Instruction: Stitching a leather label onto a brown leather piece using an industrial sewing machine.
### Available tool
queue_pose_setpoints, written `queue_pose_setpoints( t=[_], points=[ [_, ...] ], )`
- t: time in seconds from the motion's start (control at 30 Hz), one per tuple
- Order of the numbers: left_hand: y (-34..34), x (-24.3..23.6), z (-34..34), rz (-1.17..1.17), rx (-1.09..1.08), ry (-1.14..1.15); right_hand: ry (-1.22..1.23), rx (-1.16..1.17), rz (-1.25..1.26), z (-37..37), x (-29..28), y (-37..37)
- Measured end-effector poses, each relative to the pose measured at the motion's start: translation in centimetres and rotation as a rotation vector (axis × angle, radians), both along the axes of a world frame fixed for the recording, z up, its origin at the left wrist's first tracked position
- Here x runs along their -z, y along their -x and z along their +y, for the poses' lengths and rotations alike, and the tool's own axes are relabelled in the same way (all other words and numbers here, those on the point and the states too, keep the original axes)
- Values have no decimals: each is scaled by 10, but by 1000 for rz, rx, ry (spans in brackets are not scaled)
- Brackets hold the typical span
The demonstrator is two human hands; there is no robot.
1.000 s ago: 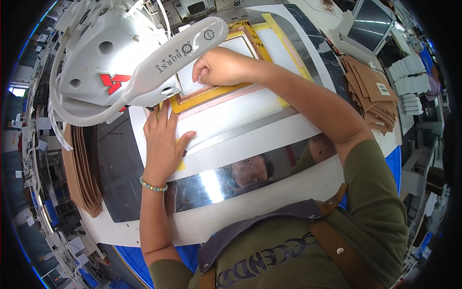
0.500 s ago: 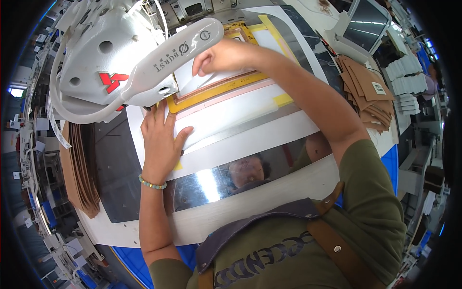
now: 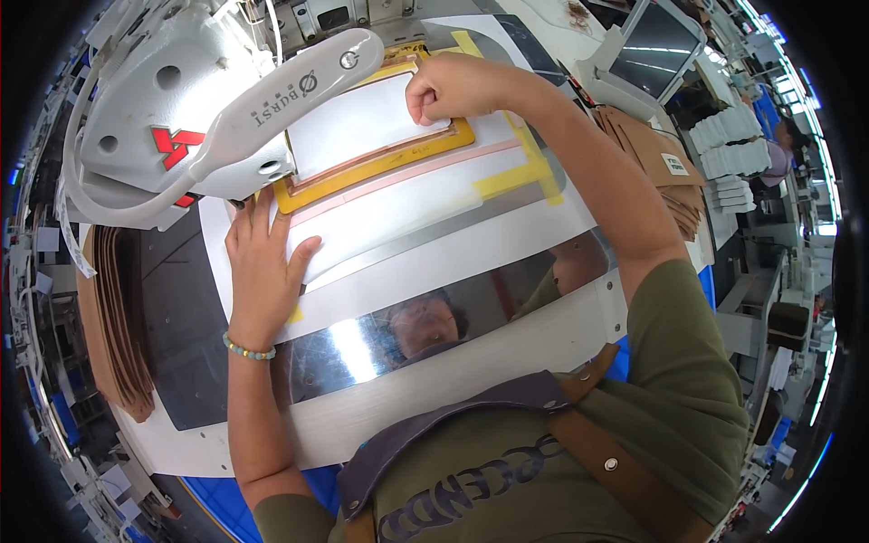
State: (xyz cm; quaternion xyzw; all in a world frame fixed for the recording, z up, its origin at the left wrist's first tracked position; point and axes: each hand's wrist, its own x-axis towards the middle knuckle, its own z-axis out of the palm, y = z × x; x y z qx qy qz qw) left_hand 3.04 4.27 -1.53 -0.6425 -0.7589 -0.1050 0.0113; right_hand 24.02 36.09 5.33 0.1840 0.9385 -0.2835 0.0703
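Note:
My left hand [image 3: 261, 276] lies flat with its fingers spread on a white sheet, fingertips close to the near left corner of a yellow frame [image 3: 389, 165]. A flat white panel [image 3: 348, 127] fills the frame's opening. Over the right end of the frame is my right hand [image 3: 462, 88], its fingers curled in and pointing down at the panel's right edge. Whatever those fingers may hold is hidden. Below the frame a pink strip [image 3: 398, 167] and a clear sheet edge run across the white sheet, with yellow tape [image 3: 516, 178] at the right.
A white sewing machine head [image 3: 195, 100] and a grey lamp arm [image 3: 290, 90] overhang the frame's left side. Brown pieces are stacked at left [image 3: 113, 326] and right [image 3: 647, 158]. A screen [image 3: 656, 50] stands at far right. A shiny metal plate [image 3: 434, 330] lies nearest me.
My right hand has moved right, from over the middle of the frame to its right end, uncovering the white panel. My left hand stays flat beside the frame. The whole view has shifted slightly.

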Motion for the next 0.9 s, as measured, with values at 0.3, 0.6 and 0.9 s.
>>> queue_pose_setpoints(
  t=[0.3,0.6,0.9],
  points=[
    [0,2,0,33,0,-11,-41,6,-73,-10,-7,-2],
    [-4,-3,1,80,-15,-24,-33,43,34,-11,-3,-7],
    [-4,-4,0,87,4,-24,-83,-2,-46,-9,1,-4]
  ],
)
